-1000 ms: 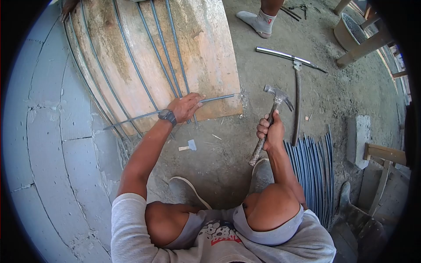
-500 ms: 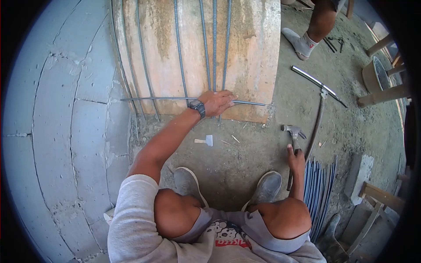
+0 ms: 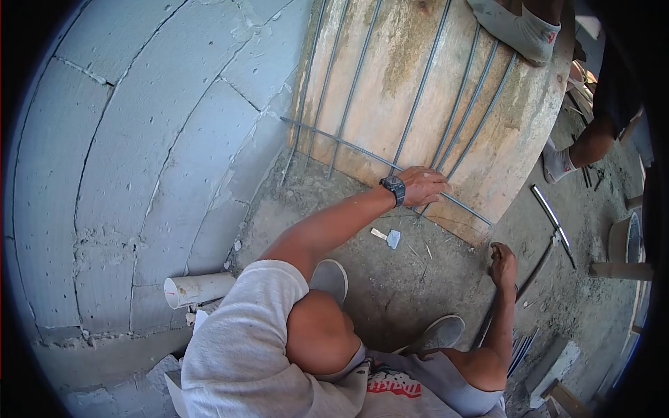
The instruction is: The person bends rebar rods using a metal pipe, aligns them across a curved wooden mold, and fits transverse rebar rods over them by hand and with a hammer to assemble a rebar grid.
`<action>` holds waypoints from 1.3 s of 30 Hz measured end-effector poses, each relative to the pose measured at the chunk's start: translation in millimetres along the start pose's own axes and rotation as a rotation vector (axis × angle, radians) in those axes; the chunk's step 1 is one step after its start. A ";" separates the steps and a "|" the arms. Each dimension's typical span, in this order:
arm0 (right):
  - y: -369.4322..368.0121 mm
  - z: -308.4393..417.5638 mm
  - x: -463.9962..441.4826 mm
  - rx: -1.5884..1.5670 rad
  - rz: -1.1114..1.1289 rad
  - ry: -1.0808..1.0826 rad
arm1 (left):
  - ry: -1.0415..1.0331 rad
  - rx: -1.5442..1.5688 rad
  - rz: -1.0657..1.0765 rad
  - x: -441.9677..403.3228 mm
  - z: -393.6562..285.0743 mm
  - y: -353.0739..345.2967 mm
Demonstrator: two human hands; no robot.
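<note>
My left hand (image 3: 424, 187), with a watch on its wrist, lies over a thin ribbed rebar (image 3: 362, 150) that crosses several lengthwise rebars (image 3: 423, 83). Its fingers are curled over the crosswise bar where three lengthwise bars come close together. The bars rest on a stained plywood sheet (image 3: 390, 125). Near the sheet's lower right corner, my right hand (image 3: 503, 266) is closed low over the ground; what it holds, if anything, is hidden. No hammer shows in the current view.
Another person's socked foot (image 3: 524, 33) is on the sheet's top right. A grey block wall (image 3: 139, 153) runs along the left, with a white pipe (image 3: 200, 289) by it. Right lie a long-handled metal bar (image 3: 552, 219), a concrete block (image 3: 554, 373) and a bucket (image 3: 622, 237).
The view has turned, shifting the sheet rightward and tilting it. My right hand, earlier on a hammer handle, is now by the sheet's corner. A socked foot has come onto the sheet.
</note>
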State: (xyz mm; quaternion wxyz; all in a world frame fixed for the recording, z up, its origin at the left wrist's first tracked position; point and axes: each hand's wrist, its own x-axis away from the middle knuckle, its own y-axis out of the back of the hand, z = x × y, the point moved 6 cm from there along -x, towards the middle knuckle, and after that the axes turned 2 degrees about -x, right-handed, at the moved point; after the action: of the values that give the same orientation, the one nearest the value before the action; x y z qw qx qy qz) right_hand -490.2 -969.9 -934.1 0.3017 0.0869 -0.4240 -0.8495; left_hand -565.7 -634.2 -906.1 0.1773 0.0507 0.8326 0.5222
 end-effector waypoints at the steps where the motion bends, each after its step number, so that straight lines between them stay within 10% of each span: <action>1: 0.4 -20.4 25.0 -0.080 0.052 -0.067 | -0.013 -0.008 -0.125 10.6 -1.9 16.5; 6: 25.5 -89.2 219.7 -0.336 0.567 -0.754 | 0.413 -0.080 -0.552 117.2 32.1 74.9; 10: 48.2 -134.9 324.4 -0.396 0.187 -0.891 | 0.835 -0.313 -0.565 210.7 88.0 46.5; 15: 58.1 -188.4 366.5 -0.029 -0.245 -0.738 | 1.011 -0.298 -0.534 208.0 100.0 18.3; 20: 40.3 -98.4 257.2 0.150 -0.588 -0.474 | 0.568 -0.185 -0.475 126.3 24.3 16.5; 23: 44.0 46.9 99.1 0.029 -0.449 0.145 | 0.280 -0.212 -0.389 87.0 -22.4 4.9; 28: 0.5 179.9 -69.0 0.411 -0.079 0.650 | 0.380 -0.078 -0.175 61.2 -29.7 -13.1; 39: -60.3 199.0 -130.2 0.771 0.079 0.681 | 0.324 -0.396 -0.001 107.0 20.2 -6.8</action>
State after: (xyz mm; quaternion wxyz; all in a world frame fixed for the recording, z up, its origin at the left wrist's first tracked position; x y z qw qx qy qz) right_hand -492.4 -733.0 -870.3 0.4005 0.4473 -0.5869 -0.5432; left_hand -657.7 -591.2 -946.0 0.0481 -0.0697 0.7317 0.6764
